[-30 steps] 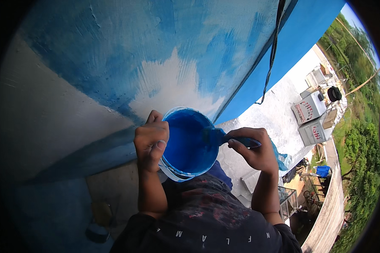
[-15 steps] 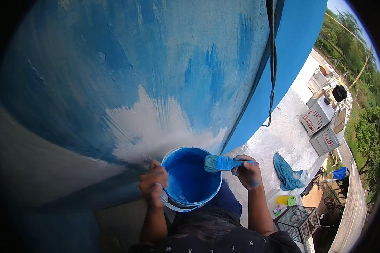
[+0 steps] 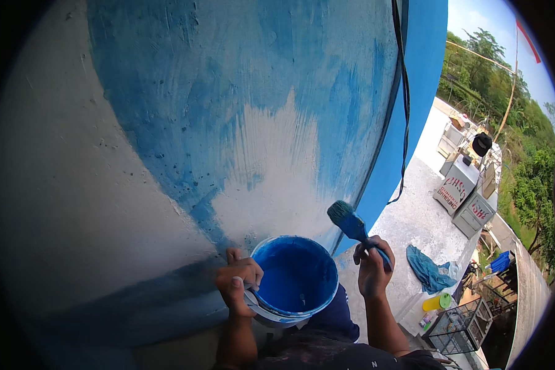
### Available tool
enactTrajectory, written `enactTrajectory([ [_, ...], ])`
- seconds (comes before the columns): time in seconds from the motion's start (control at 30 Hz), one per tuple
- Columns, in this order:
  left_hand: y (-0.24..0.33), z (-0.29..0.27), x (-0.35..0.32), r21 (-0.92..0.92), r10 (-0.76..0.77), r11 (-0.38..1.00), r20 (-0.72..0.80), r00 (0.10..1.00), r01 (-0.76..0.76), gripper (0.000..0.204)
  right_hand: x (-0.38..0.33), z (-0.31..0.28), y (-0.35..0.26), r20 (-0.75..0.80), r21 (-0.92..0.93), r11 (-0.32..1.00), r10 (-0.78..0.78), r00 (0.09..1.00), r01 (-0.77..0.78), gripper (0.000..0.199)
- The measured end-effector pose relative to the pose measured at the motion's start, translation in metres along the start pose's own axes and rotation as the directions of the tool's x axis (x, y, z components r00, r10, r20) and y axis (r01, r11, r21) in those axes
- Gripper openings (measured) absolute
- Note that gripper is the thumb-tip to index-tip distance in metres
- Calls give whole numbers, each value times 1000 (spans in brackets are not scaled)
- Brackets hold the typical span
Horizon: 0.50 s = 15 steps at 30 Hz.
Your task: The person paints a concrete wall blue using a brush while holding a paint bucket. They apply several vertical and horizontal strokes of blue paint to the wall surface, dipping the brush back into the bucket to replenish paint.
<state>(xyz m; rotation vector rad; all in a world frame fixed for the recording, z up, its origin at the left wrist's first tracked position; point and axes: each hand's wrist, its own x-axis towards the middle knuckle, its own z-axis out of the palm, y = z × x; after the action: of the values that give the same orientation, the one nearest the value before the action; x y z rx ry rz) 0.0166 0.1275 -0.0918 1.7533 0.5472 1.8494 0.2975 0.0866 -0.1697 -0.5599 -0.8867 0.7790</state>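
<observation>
My left hand (image 3: 239, 282) grips the rim and handle side of a round paint bucket (image 3: 330, 290), whose inside is coated in blue with blue paint at the bottom. In my right hand (image 3: 374, 269) is a wide paintbrush (image 3: 353, 224), held by its handle, its blue-stained bristles pointing up and left, above the bucket's right rim and apart from it. Ahead stands a curved wall (image 3: 277, 157), streaked with blue strokes around a pale patch low in the middle. The bristles are close to its right edge; whether they touch is unclear.
A black cable (image 3: 404, 98) hangs down along the wall's right edge, beside a solid blue strip (image 3: 422, 80). On the pale floor to the right lie a teal cloth (image 3: 427, 271), a yellow-green container (image 3: 436, 302) and a wire cage (image 3: 459, 327). Grey boxes (image 3: 457, 185) stand farther off.
The brush has left the bucket's mouth and risen, its bristles now turned upward. My view has shifted, with the bucket and left hand appearing slightly lower and farther right.
</observation>
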Motion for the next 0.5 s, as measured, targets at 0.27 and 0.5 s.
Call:
enactTrajectory([
  [0.27, 26, 1, 13, -59, 93, 993, -86, 992, -99, 49, -8, 97, -35, 174, -280, 765, -554, 814, 581, 26],
  [0.5, 31, 12, 11, 2, 293, 956, -97, 951, -294, 33, -33, 107, -67, 418, -672, 306, -595, 687, 674, 23],
])
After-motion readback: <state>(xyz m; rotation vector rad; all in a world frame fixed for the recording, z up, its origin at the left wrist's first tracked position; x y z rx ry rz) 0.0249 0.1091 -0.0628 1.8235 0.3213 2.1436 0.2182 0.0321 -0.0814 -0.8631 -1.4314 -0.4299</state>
